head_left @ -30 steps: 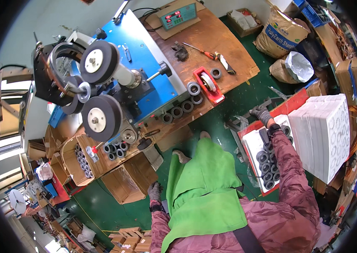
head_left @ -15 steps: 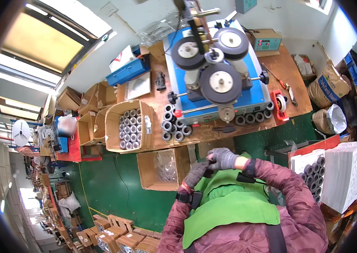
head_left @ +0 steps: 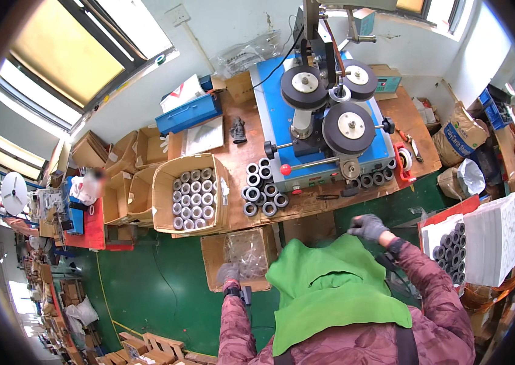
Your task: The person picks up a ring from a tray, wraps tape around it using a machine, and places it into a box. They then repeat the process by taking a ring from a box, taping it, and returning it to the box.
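White walls (head_left: 233, 30) and a green floor (head_left: 139, 295) enclose the workroom, with windows at the upper left; along the wall runs a brown wooden bench (head_left: 236, 161), worn on top; on it stands one blue-topped machine (head_left: 275, 103) with three dark wheels (head_left: 350, 128); to its left are one blue bin (head_left: 189, 114) and one open carton (head_left: 221, 210) holding roughly twenty rings, some too hidden for a sure count; on the floor below, one open box (head_left: 212, 263) holds crumpled clear plastic (head_left: 246, 250); at the right, one white tray (head_left: 431, 234) carries over a dozen dark rings, packed close.

Left hand (head_left: 229, 274), gloved in grey, overlaps the near edge of the floor box, with the plastic just beyond it; I cannot tell whether it grips anything; right hand (head_left: 367, 228), also gloved, has its fingers bent in front of the bench, above the green apron (head_left: 330, 298); whether it holds something I cannot tell; a loose pile of rings (head_left: 252, 180) lies on the bench beyond and between the two hands, apart from both.
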The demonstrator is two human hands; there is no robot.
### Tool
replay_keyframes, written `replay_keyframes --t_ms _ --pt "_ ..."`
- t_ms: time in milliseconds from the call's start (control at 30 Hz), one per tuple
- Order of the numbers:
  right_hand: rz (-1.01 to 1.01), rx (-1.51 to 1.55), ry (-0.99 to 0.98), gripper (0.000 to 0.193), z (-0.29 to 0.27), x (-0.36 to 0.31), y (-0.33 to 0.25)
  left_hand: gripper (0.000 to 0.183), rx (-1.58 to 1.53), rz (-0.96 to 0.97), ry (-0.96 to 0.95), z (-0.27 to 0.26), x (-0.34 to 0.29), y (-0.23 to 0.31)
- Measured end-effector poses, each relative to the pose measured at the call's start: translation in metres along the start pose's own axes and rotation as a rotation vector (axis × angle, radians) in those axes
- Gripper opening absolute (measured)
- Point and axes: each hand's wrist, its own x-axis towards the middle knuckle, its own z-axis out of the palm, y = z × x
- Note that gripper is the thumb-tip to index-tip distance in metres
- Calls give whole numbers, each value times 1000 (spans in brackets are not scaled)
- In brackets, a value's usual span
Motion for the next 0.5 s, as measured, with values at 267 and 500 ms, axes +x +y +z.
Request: replay_keyframes --t_ms 267,500 --pt "467 104 249 32 14 -84 131 41 -1093 270 -740 42 -2 216" --pt "468 141 217 28 3 -146 191 38 -1718 -353 -815 100 3 374"
